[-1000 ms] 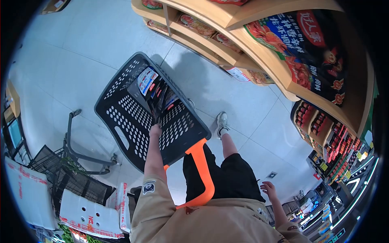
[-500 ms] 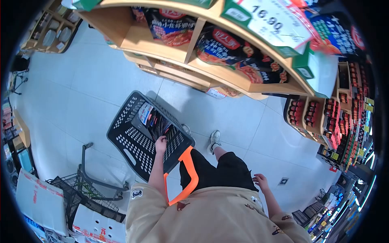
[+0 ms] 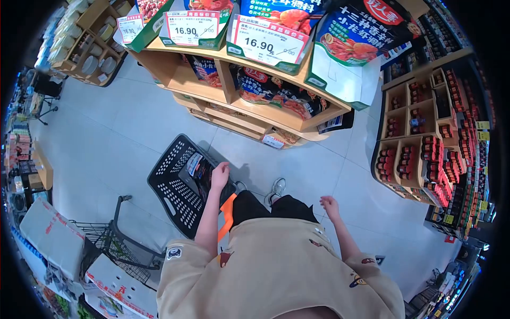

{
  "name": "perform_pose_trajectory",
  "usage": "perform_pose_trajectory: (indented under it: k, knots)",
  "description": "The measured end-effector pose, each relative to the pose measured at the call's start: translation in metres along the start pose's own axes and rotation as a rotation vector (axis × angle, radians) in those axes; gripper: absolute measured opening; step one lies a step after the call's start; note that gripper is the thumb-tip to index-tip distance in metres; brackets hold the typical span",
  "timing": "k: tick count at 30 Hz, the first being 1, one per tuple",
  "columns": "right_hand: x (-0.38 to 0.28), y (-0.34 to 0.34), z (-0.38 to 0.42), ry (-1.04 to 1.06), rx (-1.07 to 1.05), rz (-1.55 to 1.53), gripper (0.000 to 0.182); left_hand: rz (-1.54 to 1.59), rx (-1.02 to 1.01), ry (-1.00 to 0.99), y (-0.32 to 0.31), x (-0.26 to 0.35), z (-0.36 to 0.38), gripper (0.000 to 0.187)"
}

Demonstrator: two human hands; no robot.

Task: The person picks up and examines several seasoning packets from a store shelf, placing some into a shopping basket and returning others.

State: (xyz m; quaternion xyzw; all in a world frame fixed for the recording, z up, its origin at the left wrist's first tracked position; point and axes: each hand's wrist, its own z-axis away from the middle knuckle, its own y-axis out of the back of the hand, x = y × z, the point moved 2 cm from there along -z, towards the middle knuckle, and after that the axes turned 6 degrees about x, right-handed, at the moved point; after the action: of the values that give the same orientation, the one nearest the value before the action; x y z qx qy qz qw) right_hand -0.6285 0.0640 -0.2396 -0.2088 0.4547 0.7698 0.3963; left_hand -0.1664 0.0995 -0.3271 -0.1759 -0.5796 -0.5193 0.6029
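Note:
My left hand [image 3: 220, 174] is raised over the right side of a dark grey shopping basket [image 3: 175, 196], its fingers loosely bent and apart, with nothing visible in them. Dark packages [image 3: 199, 173] lie inside the basket, partly hidden by my left hand and forearm. The basket's orange handle [image 3: 227, 215] rests near my left thigh, partly behind my forearm. Out at my other side, my right hand [image 3: 329, 206] hangs in the air, fingers apart, touching nothing.
A wooden shelf [image 3: 265, 114] ahead holds dark seasoning bags, with price cards [image 3: 263, 45] and a large bag [image 3: 361, 32] on top. Racks of red-lidded jars [image 3: 406, 159] stand at the right. A shopping cart [image 3: 119, 234] and white boxes [image 3: 119, 287] are at the lower left.
My left hand has come up and away from the packages in the basket. My right hand has risen a little. The view has tilted up, showing more of the shelf top.

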Motion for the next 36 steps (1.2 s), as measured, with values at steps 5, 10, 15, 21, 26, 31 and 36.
perform_pose_trajectory:
  k: [5,10,15,21,26,31,36]
  knots:
    - [-0.115,-0.020,-0.073,0.366,-0.032,-0.169,0.018,-0.185,-0.050,-0.118,-0.010,0.082,0.044,0.024]
    - [-0.243,-0.072,-0.120,0.587,-0.159,-0.233,0.018,-0.264,-0.039,-0.019,0.006,0.092,0.096,0.023]
    - [-0.320,-0.118,-0.151,0.705,0.123,-0.109,0.034,-0.364,0.148,0.081,0.044,0.069,0.163,0.022]
    - [-0.341,-0.144,-0.182,0.685,0.333,0.101,0.037,-0.644,0.233,0.393,0.078,0.078,0.225,0.032]
    - [-0.337,-0.153,-0.215,0.556,0.310,0.106,0.023,-0.819,0.373,0.231,0.078,0.068,0.221,0.039]
    - [-0.335,-0.145,-0.194,0.778,0.461,0.141,0.020,-0.824,0.407,0.178,0.092,0.061,0.209,0.032]
    - [-0.301,-0.147,-0.200,0.686,0.331,-0.182,0.019,-0.865,0.441,0.084,0.108,0.054,0.185,0.033]
